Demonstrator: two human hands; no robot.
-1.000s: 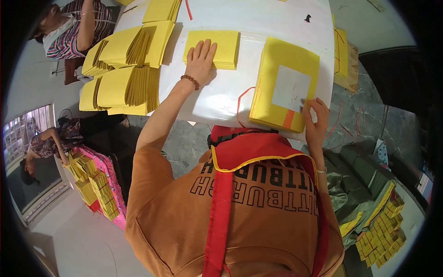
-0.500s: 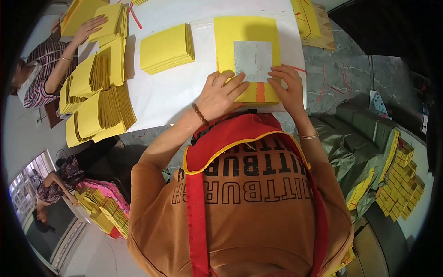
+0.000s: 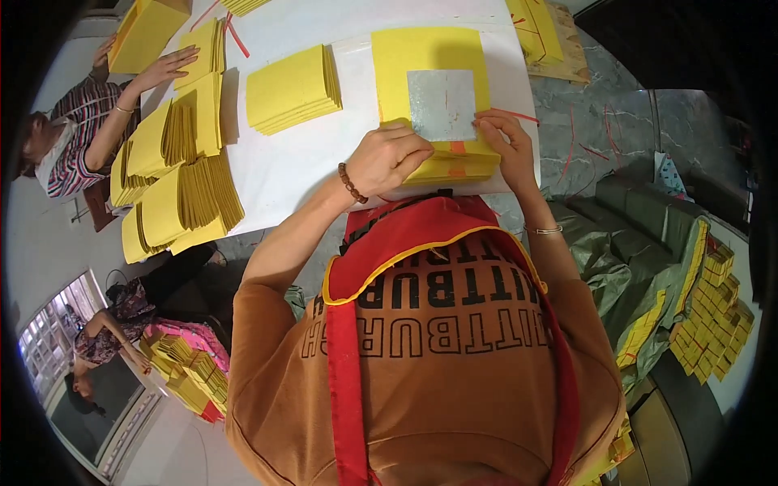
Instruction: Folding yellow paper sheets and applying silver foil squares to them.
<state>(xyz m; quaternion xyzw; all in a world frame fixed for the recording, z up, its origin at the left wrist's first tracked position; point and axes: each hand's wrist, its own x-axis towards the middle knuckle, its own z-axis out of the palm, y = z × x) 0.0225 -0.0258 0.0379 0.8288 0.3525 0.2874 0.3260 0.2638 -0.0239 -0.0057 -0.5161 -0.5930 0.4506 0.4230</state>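
A stack of yellow paper sheets (image 3: 393, 57) lies on the table's near right side, a thin grey square plate (image 3: 442, 105) flat on top. An orange strip crosses the near part of the sheets, where the top sheet bends up along the plate's near edge. My left hand (image 3: 387, 158) is closed, fingers curled round the paper by the plate's near left corner. At the right edge my right hand (image 3: 506, 146) pinches the paper beside the plate's near right corner; its fingertips are partly hidden.
A folded yellow pile (image 3: 293, 87) sits left of my stack on the white table (image 3: 284, 166). More folded bundles (image 3: 198, 194) line the left edge, where a co-worker's hand (image 3: 166, 66) rests. Red strips (image 3: 237, 36) lie about. Tied yellow bundles (image 3: 713, 316) stand at the right.
My left hand has curled from spread fingers into a closed grip. The near part of the top sheet has lifted and bent. The co-worker's hand has shifted slightly.
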